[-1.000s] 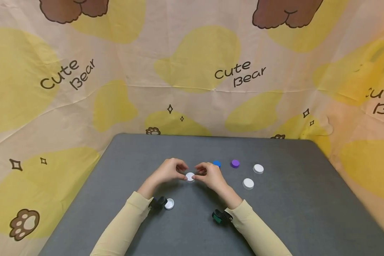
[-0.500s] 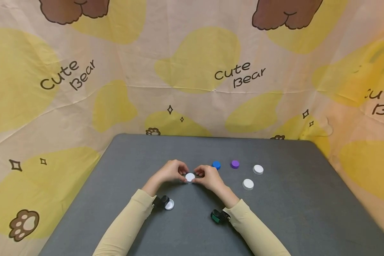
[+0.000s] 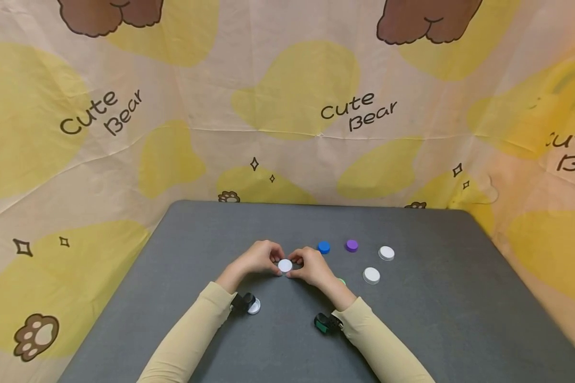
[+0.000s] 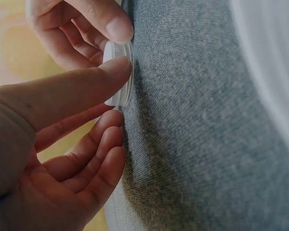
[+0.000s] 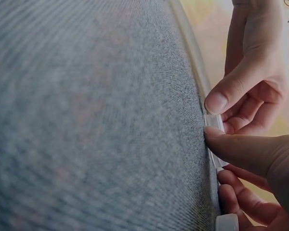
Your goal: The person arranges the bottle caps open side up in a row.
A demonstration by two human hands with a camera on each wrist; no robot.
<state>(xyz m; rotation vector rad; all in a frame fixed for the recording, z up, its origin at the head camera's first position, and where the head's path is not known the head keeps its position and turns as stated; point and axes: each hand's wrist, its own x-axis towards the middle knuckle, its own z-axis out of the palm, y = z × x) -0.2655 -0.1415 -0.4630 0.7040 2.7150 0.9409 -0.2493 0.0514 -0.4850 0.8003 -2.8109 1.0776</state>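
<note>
A white bottle cap [image 3: 285, 266] lies on the grey table, its flat top facing up. From its left side my left hand [image 3: 259, 258] holds it, the thumb on the near edge and fingers behind. On the right, my right hand [image 3: 315, 267] grips the same cap with thumb and fingers. The left wrist view shows the ribbed side of this bottle cap [image 4: 114, 49] between both thumbs, with a clear rim along its base. In the right wrist view, both thumbs press against the cap [image 5: 213, 121].
Beyond my right hand lie a blue cap [image 3: 323, 247] and a purple cap [image 3: 352, 246]. Further right are two white caps [image 3: 386, 253]. A green edge [image 3: 342, 281] shows behind my right wrist. Another white cap [image 3: 254, 307] is partly hidden by the left wrist camera [image 3: 243, 301].
Both hands have drawn in slightly around the white cap and sunk a little. The left wrist has shifted right. A green edge has come into sight beside the right wrist.
</note>
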